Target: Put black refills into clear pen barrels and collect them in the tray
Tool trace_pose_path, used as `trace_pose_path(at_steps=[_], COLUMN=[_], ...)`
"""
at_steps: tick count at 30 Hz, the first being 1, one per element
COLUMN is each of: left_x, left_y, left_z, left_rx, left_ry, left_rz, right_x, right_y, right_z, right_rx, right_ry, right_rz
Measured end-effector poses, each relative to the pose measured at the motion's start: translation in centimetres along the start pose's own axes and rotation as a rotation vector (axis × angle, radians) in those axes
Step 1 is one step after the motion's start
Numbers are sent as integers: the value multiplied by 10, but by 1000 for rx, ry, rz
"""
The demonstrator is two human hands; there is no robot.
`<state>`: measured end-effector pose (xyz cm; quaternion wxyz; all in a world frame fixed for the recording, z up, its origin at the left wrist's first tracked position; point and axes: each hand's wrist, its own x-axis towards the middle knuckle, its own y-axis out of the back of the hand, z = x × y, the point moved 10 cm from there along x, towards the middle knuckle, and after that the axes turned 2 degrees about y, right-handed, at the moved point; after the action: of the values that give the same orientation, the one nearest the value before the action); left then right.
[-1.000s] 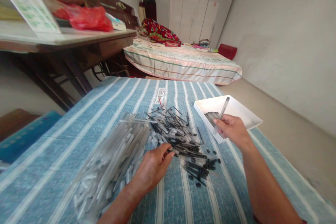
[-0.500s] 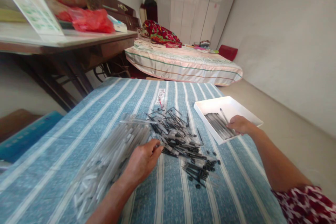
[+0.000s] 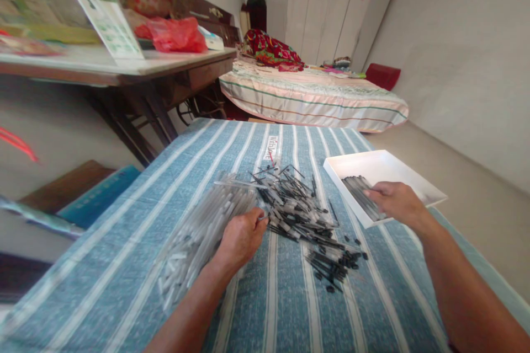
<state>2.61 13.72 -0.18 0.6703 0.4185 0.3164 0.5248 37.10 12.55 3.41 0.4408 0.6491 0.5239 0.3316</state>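
Note:
My right hand (image 3: 395, 201) reaches over the near wall of a white open box (image 3: 418, 185). Its fingers are closed on a pen at the row of grey, dark-cored pens (image 3: 358, 193) lying side by side in the box. My left hand (image 3: 244, 234) is pinched at the left edge of a loose heap of black and clear pen parts (image 3: 296, 204); what its fingertips hold is too small to make out. Under and beside the left forearm lies a pile of clear pen barrels (image 3: 202, 226). Black caps and short black pieces (image 3: 331, 265) lie nearer me.
A blue striped cloth (image 3: 269, 298) covers the table. A "With love" label (image 3: 271, 146) lies near its far side. Behind stand a bed (image 3: 314, 99) and, at left, a side table (image 3: 165, 69) with bags. A blue box (image 3: 99, 196) sits low at left.
The right hand has lowered the pen, upright-slanted before, down onto the row in the box. The left hand stays pinched by the heap. My view has swung to the left.

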Motion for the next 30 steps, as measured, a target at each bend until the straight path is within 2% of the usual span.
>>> trace_pose_path(at_steps=[3,6,10,14,19,24,30], left_x=[0,0,-1,-3,-9,-17,-21], left_y=[-4,-8,-6,4,14,15,6], left_z=[-3,-3,-7,-10,-12,-10,-17], left_rx=[67,95,116,165,283,316,319], left_ry=[34,34,64,102,111,79,117], left_rz=[-20,-35,-33,-54,-202,-289,-298], right_x=[-24,-44,-56,-64,-75,-79,-78], right_y=[-31,-60,-94,-107,-112,-120,-125], right_z=[-56,-108,-144,-153,-158,-165,-163], right_rx=[274,334,248,126,-72,-214,-308], right_ry=[198,379,469,526,605,621,569], right_rz=[-57,-73,-92,-20,64,11,-63])
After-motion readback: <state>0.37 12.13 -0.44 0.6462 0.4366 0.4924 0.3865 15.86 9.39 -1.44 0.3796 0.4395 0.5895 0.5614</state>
